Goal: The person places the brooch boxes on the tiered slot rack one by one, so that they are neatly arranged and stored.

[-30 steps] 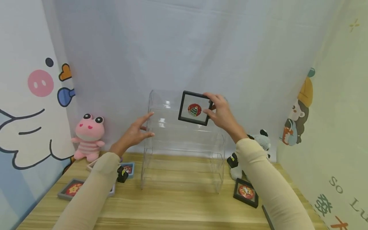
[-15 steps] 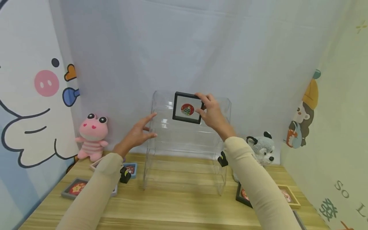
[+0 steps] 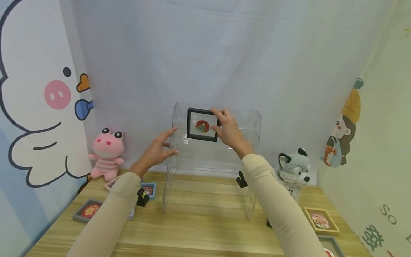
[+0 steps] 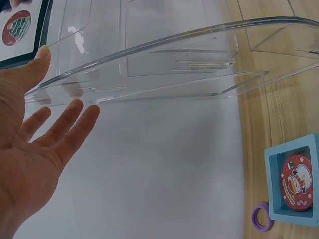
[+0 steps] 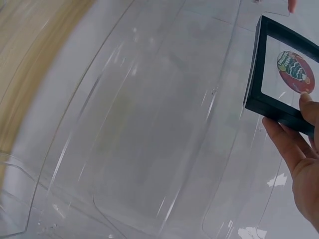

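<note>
**Black frame held at the clear rack's top tier**

While the pink frog plush (image 3: pixel 107 153) sits far left by the wall, framed badges (image 3: pixel 91 210) lie on the wooden surface (image 3: pixel 199 228) below it; the left hand (image 3: pixel 156 151), fingers spread wide, rests against the clear tiered rack (image 3: pixel 212 185); the right hand (image 3: pixel 228 131) pinches the black frame (image 3: pixel 201 125) at the top tier; a husky plush (image 3: pixel 293 171) stands right; the wall reads "SO" beyond.

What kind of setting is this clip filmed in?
Probably a staged tabletop booth, not a lived-in room: cartoon-printed fabric backdrops enclose a wooden table holding a clear acrylic display shelf, plush toys and framed badges.
</note>
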